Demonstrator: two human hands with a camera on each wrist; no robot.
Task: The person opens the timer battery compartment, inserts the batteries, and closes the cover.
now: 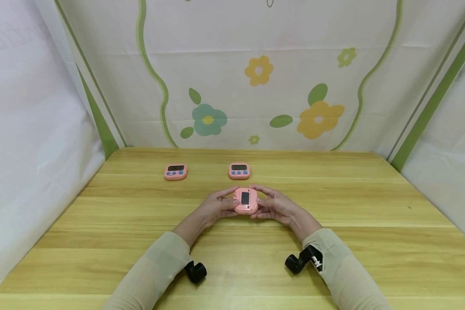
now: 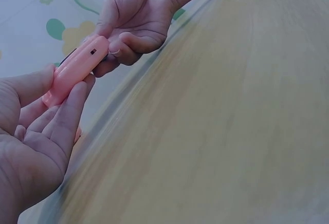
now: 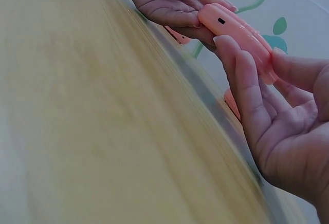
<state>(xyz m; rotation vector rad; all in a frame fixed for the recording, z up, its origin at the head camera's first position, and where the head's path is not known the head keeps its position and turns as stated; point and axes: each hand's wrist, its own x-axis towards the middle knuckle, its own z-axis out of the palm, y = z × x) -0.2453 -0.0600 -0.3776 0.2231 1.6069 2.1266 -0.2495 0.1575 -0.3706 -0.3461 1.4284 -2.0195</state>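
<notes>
Between both hands is a pink timer [image 1: 246, 207], a rounded case with a dark rectangle on the face turned up in the head view. My left hand [image 1: 215, 206] grips its left side, thumb on the upper face and fingers beneath. On the opposite side my right hand [image 1: 276, 206] pinches it the same way. Both wrist views show the timer [image 2: 77, 72] edge-on, with a small dark slot in its side. In the right wrist view, the right hand's thumb and fingers [image 3: 245, 82] press it from two sides.
Two more pink timers lie beyond the hands, one at the left [image 1: 175, 172] and one nearer the middle [image 1: 239, 171], each with a dark display and blue buttons. The wooden table [image 1: 352, 193] meets a flower-printed cloth [image 1: 232, 64] at the back. Cloth also hangs at both sides.
</notes>
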